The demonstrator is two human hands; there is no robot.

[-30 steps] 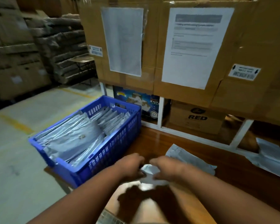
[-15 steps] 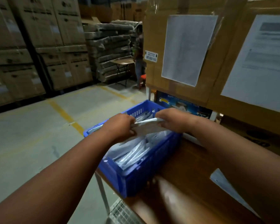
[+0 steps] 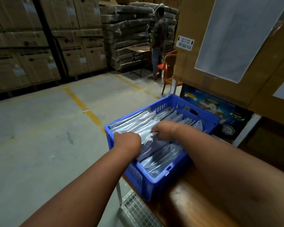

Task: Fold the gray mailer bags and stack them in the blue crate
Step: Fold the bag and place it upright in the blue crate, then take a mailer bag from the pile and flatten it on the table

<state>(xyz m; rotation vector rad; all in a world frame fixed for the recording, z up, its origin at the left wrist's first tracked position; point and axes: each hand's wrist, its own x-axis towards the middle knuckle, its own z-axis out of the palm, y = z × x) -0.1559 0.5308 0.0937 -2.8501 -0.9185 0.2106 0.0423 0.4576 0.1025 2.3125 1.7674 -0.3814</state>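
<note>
The blue crate [image 3: 156, 182] stands at the left end of the wooden table [image 3: 195, 199], filled with several folded gray mailer bags [image 3: 136, 122]. Both my hands are inside the crate. My left hand [image 3: 127, 141] and my right hand [image 3: 164, 131] each grip one end of a folded gray mailer bag [image 3: 148, 142], which lies low on top of the stacked bags near the crate's front left side. The fingers of both hands are curled over the bag's edges.
Large cardboard boxes [image 3: 236, 46] with paper sheets taped on tower right behind the crate. A wire mesh shelf [image 3: 134, 210] sits under the table. On the concrete floor a person [image 3: 159, 43] stands by a small table and an orange chair [image 3: 169, 63]; stacked cartons line the back.
Both hands carried the folded bag from the table over to the crate and lowered it onto the stacked bags. My view has turned left and moved closer to the crate.
</note>
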